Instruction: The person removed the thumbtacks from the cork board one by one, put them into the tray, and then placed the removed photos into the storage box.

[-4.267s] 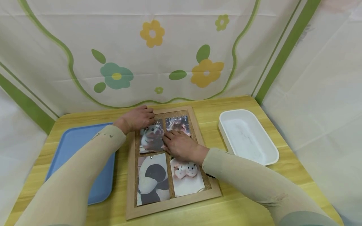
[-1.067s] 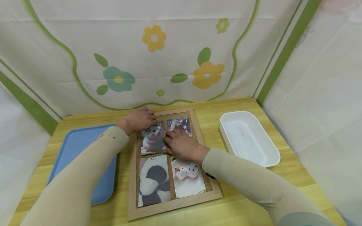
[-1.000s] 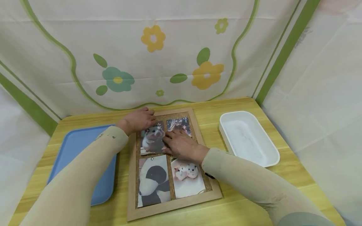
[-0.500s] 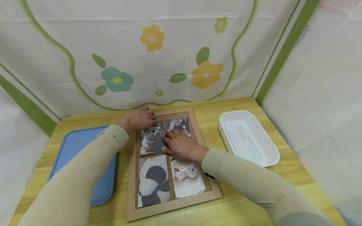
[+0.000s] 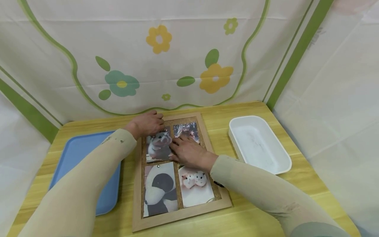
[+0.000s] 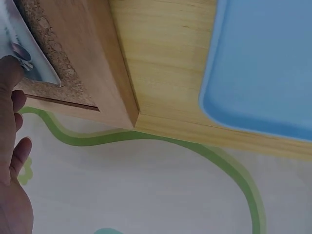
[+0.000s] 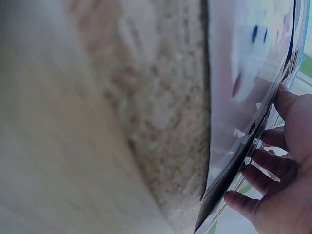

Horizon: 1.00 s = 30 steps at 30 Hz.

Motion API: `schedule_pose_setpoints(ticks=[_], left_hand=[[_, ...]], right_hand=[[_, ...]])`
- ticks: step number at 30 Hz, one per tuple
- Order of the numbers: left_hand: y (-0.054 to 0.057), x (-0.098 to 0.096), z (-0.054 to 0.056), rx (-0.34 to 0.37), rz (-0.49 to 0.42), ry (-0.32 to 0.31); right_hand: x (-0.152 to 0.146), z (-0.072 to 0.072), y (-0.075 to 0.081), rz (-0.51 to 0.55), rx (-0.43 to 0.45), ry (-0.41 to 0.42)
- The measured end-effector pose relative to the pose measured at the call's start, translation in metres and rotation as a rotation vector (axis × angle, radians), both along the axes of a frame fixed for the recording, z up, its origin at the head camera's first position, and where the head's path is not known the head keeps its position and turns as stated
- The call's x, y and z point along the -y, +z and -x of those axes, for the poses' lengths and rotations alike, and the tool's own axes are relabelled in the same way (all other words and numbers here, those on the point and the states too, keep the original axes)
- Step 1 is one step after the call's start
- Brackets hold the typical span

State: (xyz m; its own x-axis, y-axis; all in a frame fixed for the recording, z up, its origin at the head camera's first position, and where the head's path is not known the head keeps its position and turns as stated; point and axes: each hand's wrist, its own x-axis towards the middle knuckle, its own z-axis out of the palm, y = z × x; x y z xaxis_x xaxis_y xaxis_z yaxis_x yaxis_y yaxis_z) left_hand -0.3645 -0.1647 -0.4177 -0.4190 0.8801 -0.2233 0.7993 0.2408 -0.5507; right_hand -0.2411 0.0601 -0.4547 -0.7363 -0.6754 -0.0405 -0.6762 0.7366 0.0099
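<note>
In the head view, a wood-framed cork board (image 5: 183, 213) bears several animal photos in two rows. My left hand (image 5: 148, 124) is at the top edge of the upper-left photo (image 5: 157, 149), a mouse-like animal. The left wrist view shows the left thumb (image 6: 10, 73) pressing that photo's (image 6: 41, 68) top; whether a pin lies under it is hidden. My right hand (image 5: 189, 151) rests across the middle, partly covering the upper-right photo (image 5: 190, 127) and touching the upper-left photo's edge. Below lie a black-and-white toy photo (image 5: 160, 191) with a small pin (image 5: 158, 166), and a two-hamster photo (image 5: 198, 194).
To the left, a blue tray (image 5: 80, 148) lies partly under the left forearm. A white rectangular bin (image 5: 260, 148) stands on the right of the yellow wood-grain table (image 5: 219, 131). Behind the table hangs a white curtain (image 5: 177, 56) with printed flowers.
</note>
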Motion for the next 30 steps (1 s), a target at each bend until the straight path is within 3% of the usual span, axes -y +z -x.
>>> schedule_pose_setpoints(ticks=[30], left_hand=[[0.001, -0.011, 0.001, -0.022, 0.022, 0.005]], right_hand=[[0.002, -0.001, 0.001, -0.018, 0.019, -0.019]])
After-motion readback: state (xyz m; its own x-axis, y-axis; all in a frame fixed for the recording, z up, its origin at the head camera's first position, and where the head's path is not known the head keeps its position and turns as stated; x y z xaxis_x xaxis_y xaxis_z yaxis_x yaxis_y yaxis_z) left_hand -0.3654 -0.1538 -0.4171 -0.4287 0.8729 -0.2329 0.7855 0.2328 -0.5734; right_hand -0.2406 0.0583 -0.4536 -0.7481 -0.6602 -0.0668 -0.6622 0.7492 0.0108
